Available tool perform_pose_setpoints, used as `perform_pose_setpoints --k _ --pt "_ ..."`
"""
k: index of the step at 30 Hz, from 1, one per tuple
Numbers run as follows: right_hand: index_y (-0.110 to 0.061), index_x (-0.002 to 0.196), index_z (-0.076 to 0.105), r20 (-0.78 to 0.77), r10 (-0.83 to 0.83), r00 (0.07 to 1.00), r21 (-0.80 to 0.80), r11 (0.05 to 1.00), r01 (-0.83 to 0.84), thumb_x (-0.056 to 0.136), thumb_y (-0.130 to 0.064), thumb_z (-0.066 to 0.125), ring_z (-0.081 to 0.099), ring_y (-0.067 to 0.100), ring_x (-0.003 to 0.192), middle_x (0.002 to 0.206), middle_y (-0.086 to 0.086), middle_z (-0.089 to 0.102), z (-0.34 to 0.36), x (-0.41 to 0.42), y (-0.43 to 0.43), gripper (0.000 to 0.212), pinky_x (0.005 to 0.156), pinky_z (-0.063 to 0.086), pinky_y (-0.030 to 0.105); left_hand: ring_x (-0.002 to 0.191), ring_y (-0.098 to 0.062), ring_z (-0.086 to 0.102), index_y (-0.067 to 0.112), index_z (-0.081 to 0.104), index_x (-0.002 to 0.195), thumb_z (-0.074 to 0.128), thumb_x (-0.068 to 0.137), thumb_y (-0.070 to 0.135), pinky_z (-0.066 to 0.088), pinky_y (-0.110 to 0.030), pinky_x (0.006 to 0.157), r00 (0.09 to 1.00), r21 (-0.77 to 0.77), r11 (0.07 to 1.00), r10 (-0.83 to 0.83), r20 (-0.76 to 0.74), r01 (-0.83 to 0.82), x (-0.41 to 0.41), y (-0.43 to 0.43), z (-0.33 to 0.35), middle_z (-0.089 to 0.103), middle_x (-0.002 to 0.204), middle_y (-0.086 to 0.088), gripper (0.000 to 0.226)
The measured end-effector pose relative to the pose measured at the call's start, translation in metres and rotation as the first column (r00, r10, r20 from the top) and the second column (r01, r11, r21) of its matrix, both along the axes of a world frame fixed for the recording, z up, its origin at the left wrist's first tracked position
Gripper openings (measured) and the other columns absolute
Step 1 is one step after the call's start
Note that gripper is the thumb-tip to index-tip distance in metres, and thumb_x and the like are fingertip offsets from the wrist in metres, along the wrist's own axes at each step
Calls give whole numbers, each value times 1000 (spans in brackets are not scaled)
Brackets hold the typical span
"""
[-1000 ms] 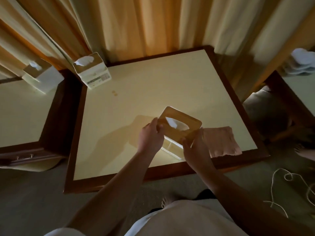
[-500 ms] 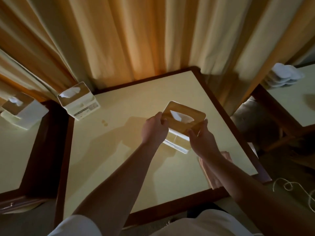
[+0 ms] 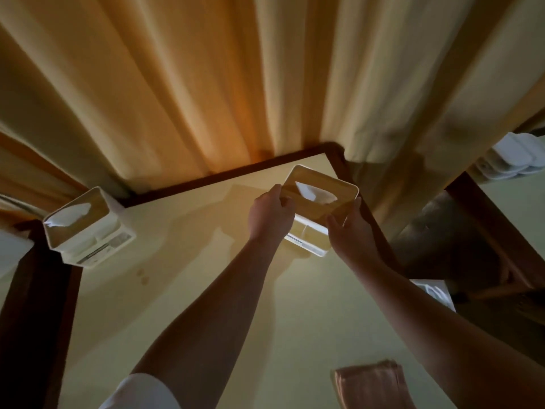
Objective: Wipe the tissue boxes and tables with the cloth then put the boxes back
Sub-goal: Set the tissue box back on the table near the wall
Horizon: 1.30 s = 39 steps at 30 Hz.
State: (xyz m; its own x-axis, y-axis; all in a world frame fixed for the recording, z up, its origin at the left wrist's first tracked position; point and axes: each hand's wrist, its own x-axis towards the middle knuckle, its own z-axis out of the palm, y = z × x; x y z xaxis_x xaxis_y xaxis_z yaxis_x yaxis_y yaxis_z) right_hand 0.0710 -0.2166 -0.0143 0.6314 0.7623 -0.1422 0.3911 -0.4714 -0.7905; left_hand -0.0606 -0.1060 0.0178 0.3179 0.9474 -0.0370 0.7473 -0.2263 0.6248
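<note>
A white tissue box [image 3: 317, 199] with a wooden lid sits between both hands near the far right corner of the cream table [image 3: 191, 290]. My left hand [image 3: 269, 215] grips its left side, and my right hand [image 3: 349, 234] grips its right front edge. I cannot tell whether the box touches the table. A second tissue box [image 3: 85, 227] stands at the table's far left corner. The pinkish folded cloth [image 3: 370, 383] lies on the table near its front right, under my right forearm, untouched.
Yellow curtains [image 3: 206, 84] hang right behind the table's far edge. Another table [image 3: 516, 202] at the right carries stacked white items [image 3: 513, 159]. A dark wooden frame [image 3: 35, 290] of a neighbouring table lies at the left.
Both hands carried the tissue box from the table's near middle toward its far right corner. The cloth was let go by my right hand and stays near the front edge.
</note>
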Motion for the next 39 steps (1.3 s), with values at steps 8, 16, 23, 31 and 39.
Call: perform_pose_setpoints --k 8,16,23,31,39 --pt "-9 159 24 -38 -34 999 25 999 35 101 -29 58 67 33 117 131 12 68 -30 44 70 71 99 55 51 80 -27 61 20 63 96 46 99 24 39 -34 59 998 17 1000 12 -66 -11 48 75 -39 66 85 0 18" --pt "-9 164 11 5 -8 1000 16 1000 8 106 -37 52 67 33 115 129 15 67 -50 65 103 77 98 54 42 92 -33 65 17 67 115 44 105 23 53 -41 75 997 102 994 -17 -71 24 73 116 -61 72 100 -7 25" --pt "-12 166 8 -29 -4 1000 30 1000 5 106 -43 53 59 32 128 146 17 57 -46 83 121 81 98 42 27 95 -34 65 16 63 121 41 110 29 54 -43 76 996 99 992 -69 -55 74 86 138 -66 70 102 -10 28" --pt "-4 161 25 -22 12 1000 -58 998 -13 104 -59 43 54 30 136 151 17 53 -54 87 112 81 98 39 24 139 -35 52 22 28 165 32 114 44 47 -46 106 990 -36 990 -138 -11 138 73 127 -62 48 159 -10 56" --pt "-13 148 50 -33 45 998 24 999 -44 102 -48 59 60 17 127 139 5 63 -47 33 -22 59 109 50 40 118 -26 58 19 51 145 55 107 36 51 -47 97 986 16 999 42 161 -46 -5 -16 -78 59 131 -11 43"
